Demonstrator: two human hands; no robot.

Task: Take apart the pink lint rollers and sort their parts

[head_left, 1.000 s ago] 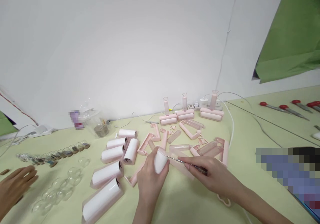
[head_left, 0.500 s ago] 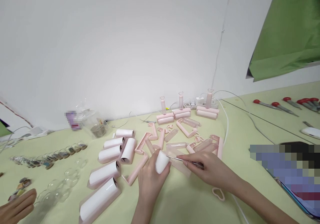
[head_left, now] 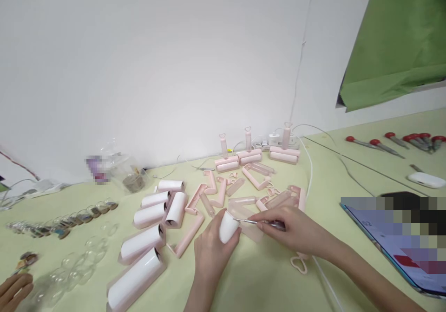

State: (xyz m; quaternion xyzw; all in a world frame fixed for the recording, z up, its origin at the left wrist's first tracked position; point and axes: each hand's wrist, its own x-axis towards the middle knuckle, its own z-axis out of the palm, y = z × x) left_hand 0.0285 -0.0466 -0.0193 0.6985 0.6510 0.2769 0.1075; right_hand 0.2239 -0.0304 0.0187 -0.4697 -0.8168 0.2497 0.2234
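My left hand (head_left: 212, 248) is closed around a small white lint roller refill (head_left: 228, 227), tilted with its top end toward the right. In my right hand (head_left: 294, 230) is a slim metal tool (head_left: 248, 221), pinched between thumb and fingers; its thin tip touches or nearly touches the roll's upper edge. I cannot tell whether it is a blade or tweezers. Just behind the hands lie pink lint roller frames (head_left: 191, 235) and clear pink handles (head_left: 242, 201). A pink heart-shaped loop (head_left: 298, 264) lies below my right forearm.
Several white rolls in pink holders (head_left: 135, 282) lie at left. Behind, three pink lint rollers (head_left: 284, 154) stand handle-up. Further left are clear domes (head_left: 75, 270) and another person's hand (head_left: 16, 291). A tablet-like screen (head_left: 379, 244), red-ended tools (head_left: 374, 143) and cables (head_left: 311, 172) are at right.
The view has shifted slightly. My hands keep the roll and tool together, with the tool's tip still at the roll's upper edge. The other person's hand has moved left and down.
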